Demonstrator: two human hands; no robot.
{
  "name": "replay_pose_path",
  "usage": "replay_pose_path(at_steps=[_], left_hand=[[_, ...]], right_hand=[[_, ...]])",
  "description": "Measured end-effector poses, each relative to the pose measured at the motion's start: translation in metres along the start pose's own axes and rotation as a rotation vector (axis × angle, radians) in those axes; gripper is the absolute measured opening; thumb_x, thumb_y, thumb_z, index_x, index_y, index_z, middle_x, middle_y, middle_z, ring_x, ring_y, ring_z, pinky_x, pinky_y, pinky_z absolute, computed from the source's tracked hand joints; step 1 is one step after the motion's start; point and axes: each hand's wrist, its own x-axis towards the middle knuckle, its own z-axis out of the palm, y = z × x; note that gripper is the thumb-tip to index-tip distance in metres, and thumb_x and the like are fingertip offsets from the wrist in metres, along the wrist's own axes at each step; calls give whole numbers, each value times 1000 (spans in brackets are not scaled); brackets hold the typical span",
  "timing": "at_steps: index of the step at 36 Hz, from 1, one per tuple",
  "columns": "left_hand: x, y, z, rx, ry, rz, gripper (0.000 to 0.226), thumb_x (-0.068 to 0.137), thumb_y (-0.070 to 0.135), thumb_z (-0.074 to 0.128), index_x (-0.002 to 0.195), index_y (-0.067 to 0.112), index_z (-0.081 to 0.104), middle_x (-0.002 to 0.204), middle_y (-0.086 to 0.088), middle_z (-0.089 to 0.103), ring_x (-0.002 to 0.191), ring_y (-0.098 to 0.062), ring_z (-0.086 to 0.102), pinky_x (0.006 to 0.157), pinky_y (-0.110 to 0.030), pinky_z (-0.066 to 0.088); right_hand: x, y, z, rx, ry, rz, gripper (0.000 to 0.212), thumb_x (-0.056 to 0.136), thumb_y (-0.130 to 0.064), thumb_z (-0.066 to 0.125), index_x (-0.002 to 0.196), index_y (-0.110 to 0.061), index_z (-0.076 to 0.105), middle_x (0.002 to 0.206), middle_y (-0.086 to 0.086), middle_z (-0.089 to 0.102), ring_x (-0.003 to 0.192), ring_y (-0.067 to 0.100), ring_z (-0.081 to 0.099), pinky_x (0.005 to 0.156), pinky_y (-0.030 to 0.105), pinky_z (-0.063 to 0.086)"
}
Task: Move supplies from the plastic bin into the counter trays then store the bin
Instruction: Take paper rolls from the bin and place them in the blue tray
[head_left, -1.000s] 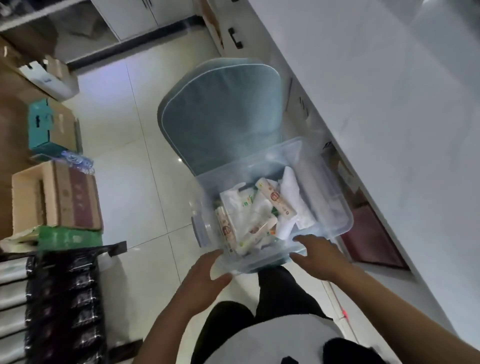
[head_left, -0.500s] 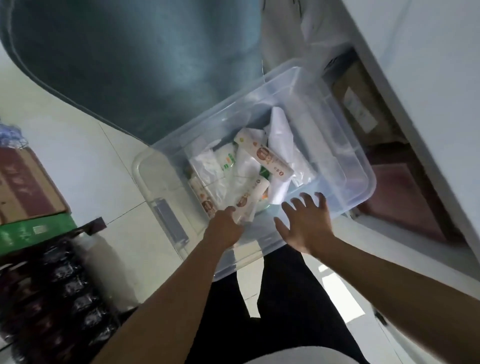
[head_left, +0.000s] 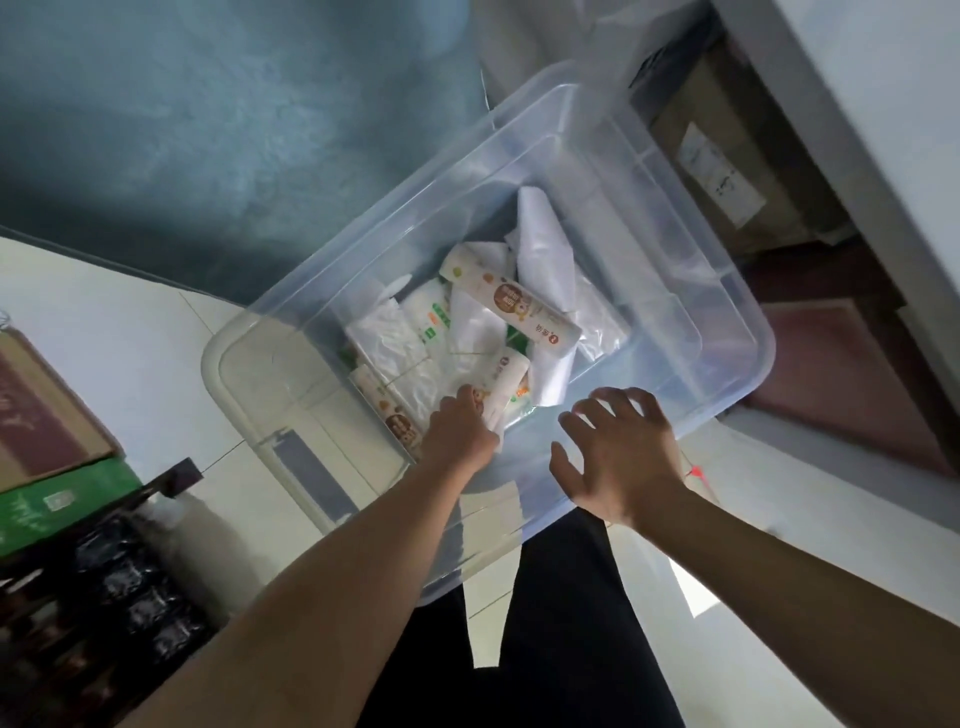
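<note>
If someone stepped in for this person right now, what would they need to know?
Left hand: inside the clear plastic bin, gripping a small white packet.
Right hand: open, fingers spread over the bin's near rim, holding nothing.
The bin sits low in front of the person, with a pile of packets in it.
Done: nothing visibly moved out yet.
Left: carry the packets to the counter trays (not in view), then store the bin.

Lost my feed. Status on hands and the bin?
Left hand inside clear bin, fingers gripping a paper-wrapped pack. Right hand open above near rim, holding nothing. Supplies piled in bin; nothing blocking.
</note>
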Motion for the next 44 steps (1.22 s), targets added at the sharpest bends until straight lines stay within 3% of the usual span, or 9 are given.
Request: replay_pose_path(at_steps=[7,14,18,23,28,32,37,44], left_hand=[[14,3,6,81,26,23,67,88,31,68,142,12,33,131,-15,50,121,-33,54,97,-44,51],[-1,3,-3,-15,91,20,55,90,28,64,138,17,39,126,-14,50,118,-35,54,93,-46,52],[-33,-2,-27,-243,201,27,61,82,25,72,136,19,45,124,-9,56,115,-29,59,93,-46,55],[-90,-14,-70,-590,224,40,60,77,27,78,129,22,49,119,-1,58,105,-20,60,78,-25,50],[-151,-24,-98,-906,295,21,47,79,20,79,116,31,53,109,6,64,103,-20,65,92,-43,55],[-170,-32,-95,-1107,342,-38,55,80,15,79,128,26,53,110,5,64,106,-23,65,96,-50,54],[-171,-40,-75,-1264,394,-144,58,79,12,80,126,32,52,117,3,66,108,-21,65,97,-50,53],[-168,-40,-58,-1389,397,-221,62,80,10,79,134,26,52,116,8,65,108,-20,65,92,-42,56]], right_hand=[[1,2,7,12,41,7,53,85,-51,34,101,-20,74,111,2,74,114,26,63,101,45,40],[-1,1,3,17,32,17,61,86,-52,25,112,-19,70,116,2,71,117,25,60,104,45,38],[-1,-1,-7,-23,-82,7,62,90,-53,20,131,-24,55,133,-3,61,129,21,49,110,40,28],[2,-3,-16,-55,-176,16,61,91,-60,28,139,-25,44,138,-1,55,129,22,47,109,42,30],[26,-12,-28,164,-180,153,63,89,-59,47,140,-23,44,138,6,52,124,26,50,102,44,40],[69,-20,-39,368,-103,255,66,81,-56,62,134,-19,46,127,9,56,114,30,56,95,48,50],[137,-29,-44,439,-107,316,61,81,-41,67,131,-17,44,125,13,51,117,36,51,99,53,45],[182,-37,-28,312,-161,384,57,85,-24,63,136,-12,40,129,14,48,121,35,49,99,48,44]])
